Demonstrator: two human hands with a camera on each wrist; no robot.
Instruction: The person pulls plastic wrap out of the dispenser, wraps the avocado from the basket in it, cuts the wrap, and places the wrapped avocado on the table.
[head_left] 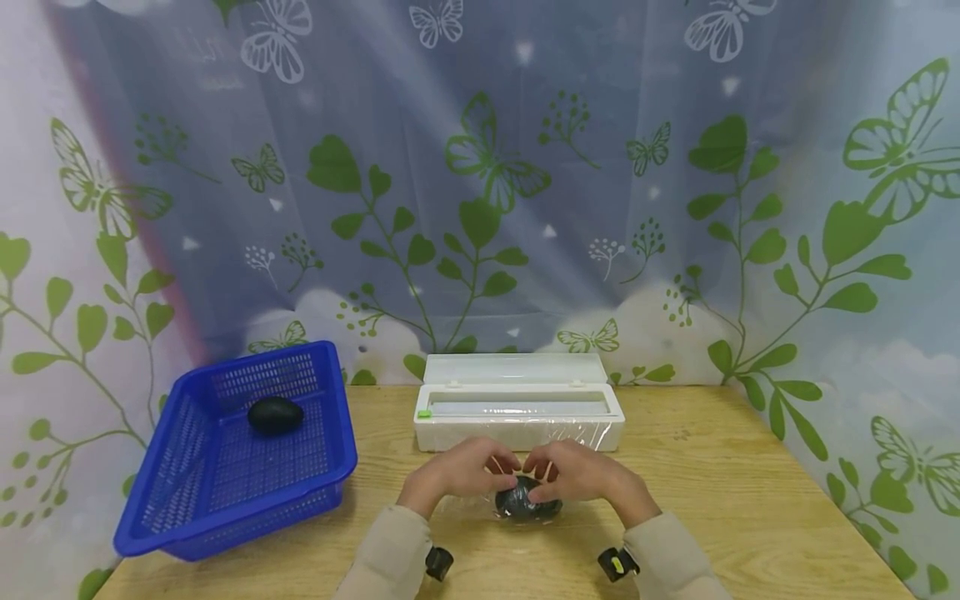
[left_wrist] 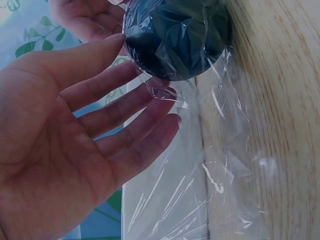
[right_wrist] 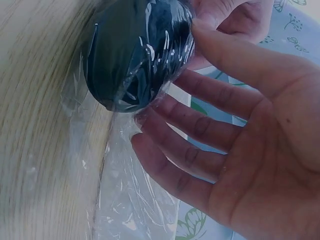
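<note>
On the table in front of me lies a dark oval fruit (head_left: 516, 504), avocado-like, covered in creased clear cling film (left_wrist: 227, 165). My left hand (head_left: 467, 468) is at its left side, thumb on the near face and fingers curving behind. Opposite it, my right hand (head_left: 583, 475) holds the other side, its thumb pressing the wrapped surface. In the left wrist view, film gathers at the left fingertips (left_wrist: 167, 95). A loose sheet of film trails from the fruit toward the box in both wrist views.
Behind the hands stands a white cling film box (head_left: 517, 433), lid raised, with a green slider at its left end. A blue plastic basket (head_left: 343, 417) sits at the left, holding another dark oval fruit (head_left: 275, 416). A patterned curtain (head_left: 570, 275) hangs behind the wooden table (head_left: 720, 483).
</note>
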